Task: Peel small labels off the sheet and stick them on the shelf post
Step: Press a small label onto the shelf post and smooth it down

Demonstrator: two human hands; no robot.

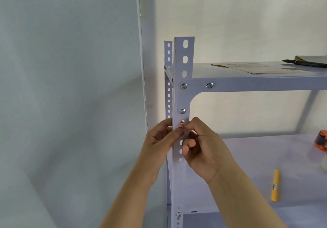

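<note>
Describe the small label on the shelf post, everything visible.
The label is a small white rectangle with a red border and a dark handwritten mark, possibly a 4. It looks like thin paper. It lies flat and level on the front face of the pale metal shelf post, just below a slot and the lower screw. The left hand thumb presses its lower left edge; the right hand fingertips touch its right end. Whether it is fully stuck down is unclear.

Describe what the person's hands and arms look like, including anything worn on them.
Both the left hand and the right hand are bare: no gloves, rings, watch or bracelets show. Both forearms are uncovered to the bottom edge of the picture, with no sleeve in view. The fingernails that show look short and unpainted.
</note>
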